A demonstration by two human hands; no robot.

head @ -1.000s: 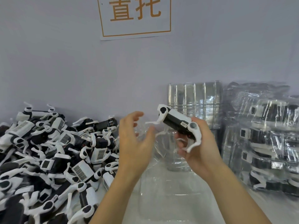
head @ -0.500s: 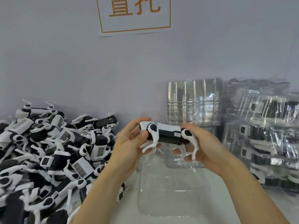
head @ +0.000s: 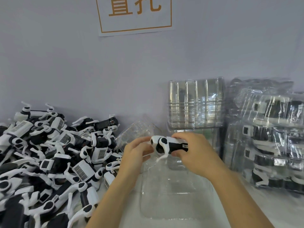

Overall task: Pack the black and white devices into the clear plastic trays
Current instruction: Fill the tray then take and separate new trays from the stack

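Observation:
I hold one black and white device (head: 167,144) level above an open clear plastic tray (head: 174,193) that lies on the table in front of me. My right hand (head: 195,153) grips the device's right half from above, fingers curled round it. My left hand (head: 136,153) holds its left end, thumb and fingertips on the white cap. One white leg of the device hangs down toward the tray. The tray's hinged lid (head: 138,130) stands tilted up behind my left hand.
A big heap of loose black and white devices (head: 49,158) fills the left side. A stack of clear trays (head: 195,106) stands against the wall behind. Packed trays in plastic (head: 266,145) pile up at the right. A sign (head: 134,14) hangs on the wall.
My left hand came in and took the device's left end. Both hands turned the device level and lowered it toward the open tray.

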